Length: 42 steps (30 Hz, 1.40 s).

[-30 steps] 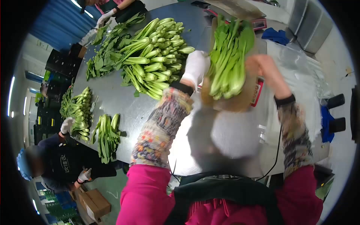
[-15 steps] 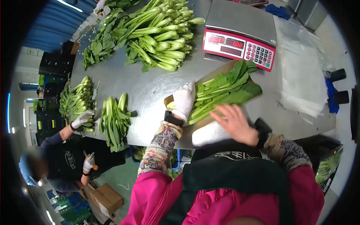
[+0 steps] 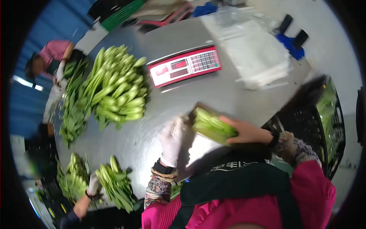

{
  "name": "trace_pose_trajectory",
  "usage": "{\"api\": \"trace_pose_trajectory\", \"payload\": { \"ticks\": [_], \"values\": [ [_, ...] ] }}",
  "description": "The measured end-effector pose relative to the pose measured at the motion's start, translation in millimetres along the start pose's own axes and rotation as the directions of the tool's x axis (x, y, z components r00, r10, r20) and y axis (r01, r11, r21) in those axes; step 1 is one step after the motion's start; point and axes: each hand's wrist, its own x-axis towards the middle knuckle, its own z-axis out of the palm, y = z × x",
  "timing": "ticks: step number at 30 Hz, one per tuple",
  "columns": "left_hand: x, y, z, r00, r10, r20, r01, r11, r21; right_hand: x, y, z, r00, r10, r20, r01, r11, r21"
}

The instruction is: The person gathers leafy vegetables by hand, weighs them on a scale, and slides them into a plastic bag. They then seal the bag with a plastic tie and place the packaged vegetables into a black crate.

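Observation:
A bunch of leafy green vegetables (image 3: 213, 124) is tilted up over the near part of the steel table, its pale stalk ends facing me. A brown sheet or wrapper (image 3: 201, 105) shows along its far edge. My bare right hand (image 3: 248, 131) is closed around the bunch's right side, thumb across the top. My white-gloved left hand (image 3: 170, 141) is just left of the bunch, fingers loosely stretched and somewhat blurred; I see nothing held in it.
A red-framed scale (image 3: 185, 65) stands beyond the bunch, with clear plastic bags (image 3: 255, 53) to its right. A large pile of greens (image 3: 118, 87) lies at left. Near a smaller bunch (image 3: 116, 183) is a co-worker's gloved hand (image 3: 93, 184). A black crate (image 3: 329, 126) stands at right.
The bunch, flat with leaves showing before, is now tilted with stalk ends toward me. My right hand has closed on it; my left hand has come off it. The view has turned right.

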Motion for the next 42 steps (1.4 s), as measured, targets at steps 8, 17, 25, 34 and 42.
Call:
{"api": "trace_pose_trajectory", "payload": {
  "ticks": [8, 17, 25, 34, 42],
  "values": [
    [103.0, 12.9, 159.0, 0.956, 0.156, 0.247, -0.157, 0.987, -0.019, -168.5, 18.6, -50.8, 0.556, 0.675, -0.485, -0.341, 0.717, 0.608],
    [200.5, -48.4, 383.5, 0.801, 0.168, 0.575, -0.308, 0.939, 0.155, -214.6, 18.7, -86.3, 0.455, 0.714, -0.532, -0.306, 0.687, 0.659],
    [201.3, -38.9, 365.9, 0.786, 0.152, 0.599, -0.328, 0.924, 0.196, -207.7, 58.5, -98.1, 0.494, 0.641, -0.587, -0.253, 0.752, 0.608],
    [211.9, 11.1, 345.9, 0.683, -0.039, 0.729, -0.594, 0.550, 0.587, -187.4, 84.1, -117.1, 0.582, 0.530, -0.617, -0.233, 0.835, 0.498],
    [146.2, 73.9, 319.8, 0.579, 0.525, 0.624, -0.739, 0.662, 0.129, -151.4, 102.3, -128.5, 0.643, 0.436, -0.630, -0.402, 0.892, 0.207]
  ]
}}
